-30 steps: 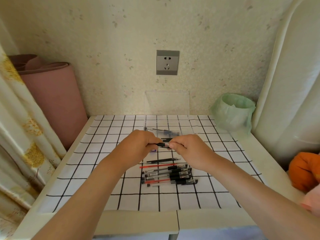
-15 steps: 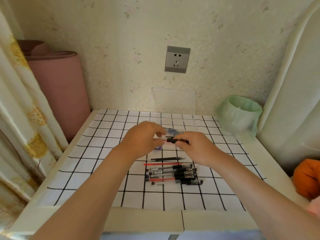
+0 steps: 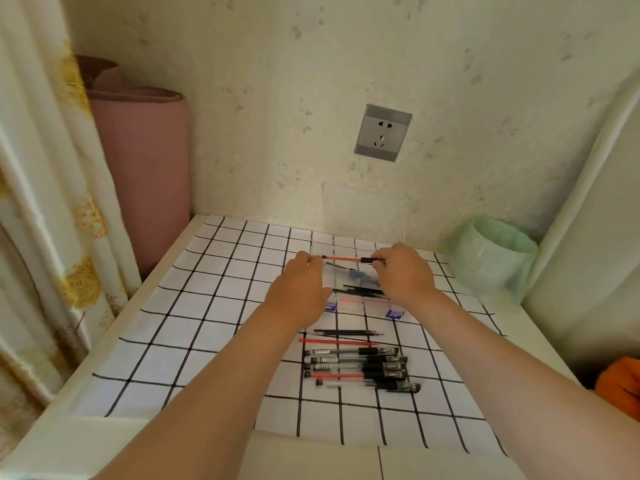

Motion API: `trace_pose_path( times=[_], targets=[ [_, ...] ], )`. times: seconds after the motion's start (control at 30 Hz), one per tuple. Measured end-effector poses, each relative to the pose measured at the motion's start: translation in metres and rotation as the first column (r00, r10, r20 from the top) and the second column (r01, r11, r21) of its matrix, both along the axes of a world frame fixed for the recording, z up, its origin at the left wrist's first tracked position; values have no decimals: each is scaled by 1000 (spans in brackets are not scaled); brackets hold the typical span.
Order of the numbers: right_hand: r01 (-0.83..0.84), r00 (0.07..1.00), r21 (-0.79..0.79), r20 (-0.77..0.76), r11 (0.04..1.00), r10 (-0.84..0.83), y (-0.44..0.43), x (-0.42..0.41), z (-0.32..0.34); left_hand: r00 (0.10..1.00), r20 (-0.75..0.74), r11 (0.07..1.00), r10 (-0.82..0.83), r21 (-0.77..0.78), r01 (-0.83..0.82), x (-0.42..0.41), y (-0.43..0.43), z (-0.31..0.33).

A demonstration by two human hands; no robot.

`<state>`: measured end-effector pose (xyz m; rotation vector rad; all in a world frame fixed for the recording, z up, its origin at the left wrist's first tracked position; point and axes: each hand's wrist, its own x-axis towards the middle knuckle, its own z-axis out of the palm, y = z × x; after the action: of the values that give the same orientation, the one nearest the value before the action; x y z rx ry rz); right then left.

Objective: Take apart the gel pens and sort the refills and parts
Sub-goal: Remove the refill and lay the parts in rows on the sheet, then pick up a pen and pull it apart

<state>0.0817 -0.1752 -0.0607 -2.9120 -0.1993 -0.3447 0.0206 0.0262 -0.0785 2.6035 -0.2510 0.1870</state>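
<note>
Over the clear box (image 3: 360, 284), at 12 o'clock from the pen row (image 3: 360, 368), the left hand (image 3: 301, 285) pinches the red refill (image 3: 341, 258) by its tail and the right hand (image 3: 407, 271) grips its black grip section (image 3: 372, 260). Pull straight along the refill, level, so that it neither bends nor drops outside the box

**White table under a gridded cloth**

The white table (image 3: 433, 460) carries a black-grid cloth (image 3: 214, 306). Near the middle lies a row of gel pens (image 3: 360, 368). Just beyond them are a red refill (image 3: 332, 341) and black refills (image 3: 343, 331), then a clear box (image 3: 346, 273). A green-lined bin (image 3: 491, 268) stands far right.
</note>
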Motion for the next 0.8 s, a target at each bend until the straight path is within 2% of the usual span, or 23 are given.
trace_pose_path(
  times=[0.13,0.23,0.33,0.5,0.6,0.73,0.8],
  targets=[
    [-1,997,-100,-75,995,-6,4,12,-4,997,-71,1000,7,-9,-8,3,3,-2],
    [5,987,-41,-163,999,-12,7,18,-2,997,-78,1000,19,8,-19,5,4,-1],
    [-56,965,28,-256,998,62,9,18,-1,996,-86,999,25,30,-22,6,3,-2],
    [-154,941,50,-296,987,162,8,5,-4,996,-86,999,31,33,-28,7,3,-2],
    [-178,960,0,-219,984,174,3,-3,-2,996,-90,999,29,39,-25,5,4,-1],
    [-257,966,89,-19,962,259,-2,-23,6,1000,-13,997,13,70,-12,-2,5,5],
    [-305,952,151,13,940,307,-2,-40,11,1000,24,999,-15,43,14,-6,3,12]
  ],
)
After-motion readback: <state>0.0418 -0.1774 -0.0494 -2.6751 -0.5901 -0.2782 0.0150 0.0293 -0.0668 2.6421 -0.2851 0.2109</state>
